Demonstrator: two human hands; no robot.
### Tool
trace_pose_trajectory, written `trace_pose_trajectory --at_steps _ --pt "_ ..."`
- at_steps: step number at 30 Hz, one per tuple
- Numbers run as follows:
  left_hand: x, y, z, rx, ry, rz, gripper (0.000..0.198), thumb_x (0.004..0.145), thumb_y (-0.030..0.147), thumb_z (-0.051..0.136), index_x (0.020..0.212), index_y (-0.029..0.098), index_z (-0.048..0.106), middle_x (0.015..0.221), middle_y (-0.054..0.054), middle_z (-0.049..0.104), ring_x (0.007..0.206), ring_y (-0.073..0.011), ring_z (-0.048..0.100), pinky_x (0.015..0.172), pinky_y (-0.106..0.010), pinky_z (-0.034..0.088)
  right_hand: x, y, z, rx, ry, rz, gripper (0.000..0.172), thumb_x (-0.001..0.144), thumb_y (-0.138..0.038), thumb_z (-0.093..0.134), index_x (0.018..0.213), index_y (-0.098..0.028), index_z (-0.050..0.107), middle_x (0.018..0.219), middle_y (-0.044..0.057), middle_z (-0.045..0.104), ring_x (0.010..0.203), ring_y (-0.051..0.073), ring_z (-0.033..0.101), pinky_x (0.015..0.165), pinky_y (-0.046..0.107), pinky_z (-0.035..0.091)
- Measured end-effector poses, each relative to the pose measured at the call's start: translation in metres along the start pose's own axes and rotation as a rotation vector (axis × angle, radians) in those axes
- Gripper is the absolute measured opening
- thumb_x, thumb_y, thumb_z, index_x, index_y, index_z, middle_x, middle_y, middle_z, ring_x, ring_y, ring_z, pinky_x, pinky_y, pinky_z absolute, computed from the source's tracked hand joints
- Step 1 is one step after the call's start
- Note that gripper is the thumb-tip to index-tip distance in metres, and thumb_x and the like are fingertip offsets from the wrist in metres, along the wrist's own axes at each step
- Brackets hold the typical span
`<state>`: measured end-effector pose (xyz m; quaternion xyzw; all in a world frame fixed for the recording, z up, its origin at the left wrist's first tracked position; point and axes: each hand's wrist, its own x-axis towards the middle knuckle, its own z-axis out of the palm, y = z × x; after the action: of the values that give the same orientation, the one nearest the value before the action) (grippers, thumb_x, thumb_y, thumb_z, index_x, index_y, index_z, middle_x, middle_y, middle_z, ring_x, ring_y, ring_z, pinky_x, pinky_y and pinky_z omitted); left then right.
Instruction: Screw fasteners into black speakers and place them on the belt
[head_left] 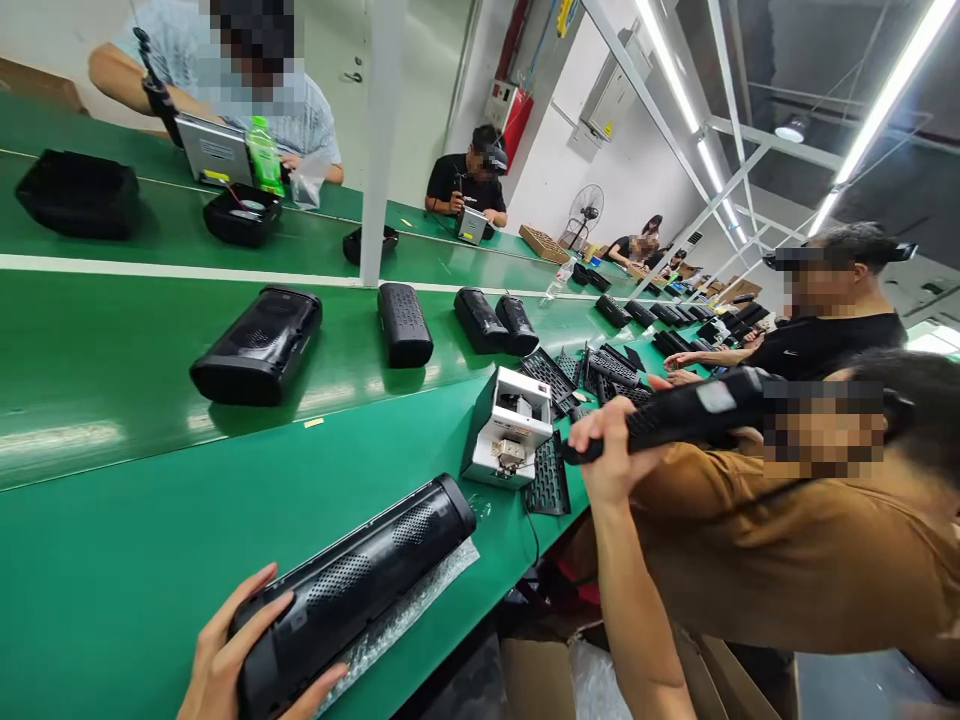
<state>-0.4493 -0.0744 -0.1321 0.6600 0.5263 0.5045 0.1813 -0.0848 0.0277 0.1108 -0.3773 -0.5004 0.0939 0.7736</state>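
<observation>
My left hand (240, 650) grips the near end of a long black speaker housing (352, 590), fingers and thumb spread around its sides. The housing has rounded ends and perforated patches. It lies on the green work surface, partly over a clear bubble-wrap sheet (412, 620). Raised at the right, my right hand (611, 450) is closed around the front part of a black electric screwdriver (697, 410) with a pale label, held well clear of the housing. Its bit is not distinguishable. Between my hands stands a white screw feeder (511, 430) with an open front.
Black perforated panels (551, 480) lie beside the feeder. Several black housings (259, 345) stand on the green bench beyond. A co-worker in a brown shirt (750, 560) sits close on the right. A white post (381, 150) rises at the back. Cardboard (536, 680) lies below the edge.
</observation>
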Motion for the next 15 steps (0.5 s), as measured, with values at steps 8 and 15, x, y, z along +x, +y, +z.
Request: trace_pose_trajectory --at_steps 8,15 --pt "0.0 -0.009 0.0 0.011 -0.025 0.078 0.088 0.092 0.055 0.087 0.169 0.064 0.046 0.179 0.005 0.05 0.144 -0.0502 0.069 0.096 -0.084 0.072 -0.003 0.045 0.024 0.031 -0.124 0.155 0.046 0.096 -0.042 0.09 0.122 -0.028 0.055 0.066 -0.015 0.058 0.038 0.01 0.052 0.042 0.022 0.049" --pt "0.002 0.012 -0.003 0.036 -0.07 0.093 0.069 0.104 0.059 0.081 0.163 0.04 0.051 0.175 -0.014 0.05 0.15 -0.0482 0.066 0.104 -0.071 0.072 -0.047 -0.049 0.026 0.218 -0.227 0.317 0.045 0.099 -0.026 0.087 0.132 -0.035 0.057 0.063 -0.018 0.053 0.035 0.008 0.043 0.04 0.018 0.046"
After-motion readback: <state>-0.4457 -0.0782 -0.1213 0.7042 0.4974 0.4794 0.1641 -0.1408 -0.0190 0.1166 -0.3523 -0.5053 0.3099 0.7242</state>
